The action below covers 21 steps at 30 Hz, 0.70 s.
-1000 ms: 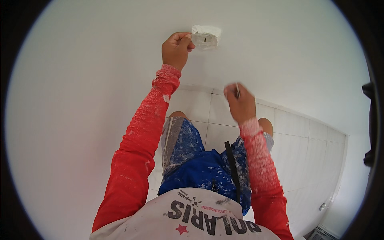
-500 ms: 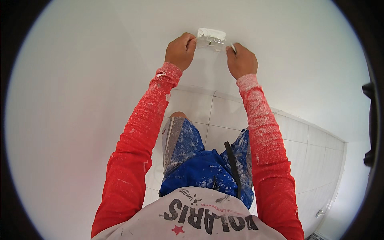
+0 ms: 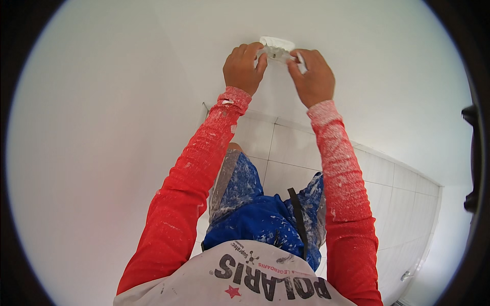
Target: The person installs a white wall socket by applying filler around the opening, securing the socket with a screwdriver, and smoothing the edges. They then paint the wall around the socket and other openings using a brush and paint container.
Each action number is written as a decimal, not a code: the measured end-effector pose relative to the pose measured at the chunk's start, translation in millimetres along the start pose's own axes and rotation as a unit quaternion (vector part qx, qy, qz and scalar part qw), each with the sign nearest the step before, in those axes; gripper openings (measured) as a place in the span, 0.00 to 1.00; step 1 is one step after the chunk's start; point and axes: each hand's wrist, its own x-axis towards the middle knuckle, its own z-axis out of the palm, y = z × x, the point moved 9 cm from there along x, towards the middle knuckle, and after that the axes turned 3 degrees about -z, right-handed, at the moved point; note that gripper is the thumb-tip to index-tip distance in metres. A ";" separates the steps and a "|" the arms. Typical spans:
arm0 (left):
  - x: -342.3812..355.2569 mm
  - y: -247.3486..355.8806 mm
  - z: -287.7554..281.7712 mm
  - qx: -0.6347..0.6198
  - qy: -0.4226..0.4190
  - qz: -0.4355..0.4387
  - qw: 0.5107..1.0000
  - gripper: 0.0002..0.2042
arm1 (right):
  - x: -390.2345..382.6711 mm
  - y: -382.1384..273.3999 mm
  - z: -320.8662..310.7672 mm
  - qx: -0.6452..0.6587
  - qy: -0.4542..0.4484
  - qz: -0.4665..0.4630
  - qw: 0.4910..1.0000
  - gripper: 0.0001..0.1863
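A white wall fitting (image 3: pixel 278 42), like a socket or switch plate, sits on the wall in front of me. Clear, crinkled plastic film (image 3: pixel 276 54) hangs over its lower part. My left hand (image 3: pixel 243 67) is at the film's left edge, thumb and fingertips closed around it. On the other side, my right hand (image 3: pixel 312 75) has thumb and forefinger close together by the film's right edge. A small, narrow white piece (image 3: pixel 301 62) lies within that hand; its kind is unclear, and slight blur hides the fingertips' exact grip.
Pale wall (image 3: pixel 127 102) surrounds the fitting. Below, light floor tiles (image 3: pixel 291 137) meet the wall along a low edge running off to the right. My legs in paint-splashed blue shorts (image 3: pixel 255 214) are close to the wall. A dark object shows at the right rim.
My left hand has moved right, closer to the fitting, with its thumb now lower and more visible. My right hand has shifted slightly right. The film looks more bunched up.
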 end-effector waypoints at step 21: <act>0.9 4.4 3.5 0.001 -0.006 0.048 0.999 0.11 | 39.1 -25.3 49.4 -0.140 -0.181 0.097 0.969 0.19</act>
